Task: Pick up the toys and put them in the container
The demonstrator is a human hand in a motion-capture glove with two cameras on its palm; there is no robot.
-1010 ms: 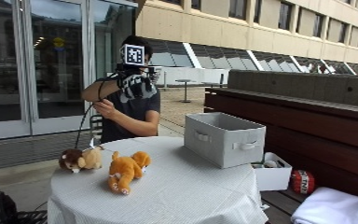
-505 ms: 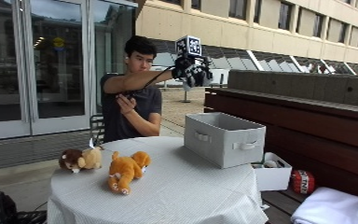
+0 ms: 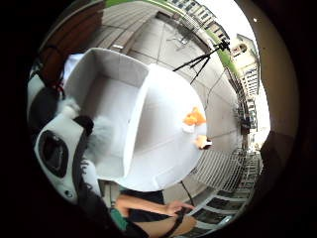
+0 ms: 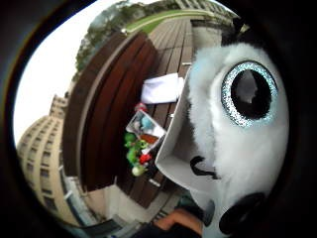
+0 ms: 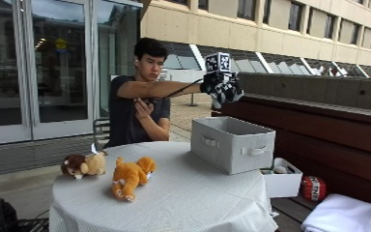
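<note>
My gloved right hand (image 5: 219,87) is held out well above the grey fabric container (image 5: 232,143) and grips a black-and-white plush toy (image 5: 224,92). The same toy, with its big glittery eye (image 4: 250,91), fills the thumb side palm view; beneath it lies the open, empty container (image 3: 111,116). Two toys lie on the white round table (image 5: 185,198): an orange plush dog (image 5: 131,176) in the middle and a brown plush lion (image 5: 82,165) at the left edge. Both appear small on the table, the orange dog (image 3: 194,118) and the lion (image 3: 202,142), in the little finger side view.
A small white box (image 5: 282,180) of other toys stands on the wooden bench right of the table, with a red ball (image 5: 313,187) and a white cloth (image 5: 346,215) beside it. A dark wooden wall (image 5: 321,130) runs behind. The bare left hand (image 5: 142,107) is raised at the chest.
The right hand, with the plush toy in it, has swung from in front of the person's face out to the right and now hangs above the container.
</note>
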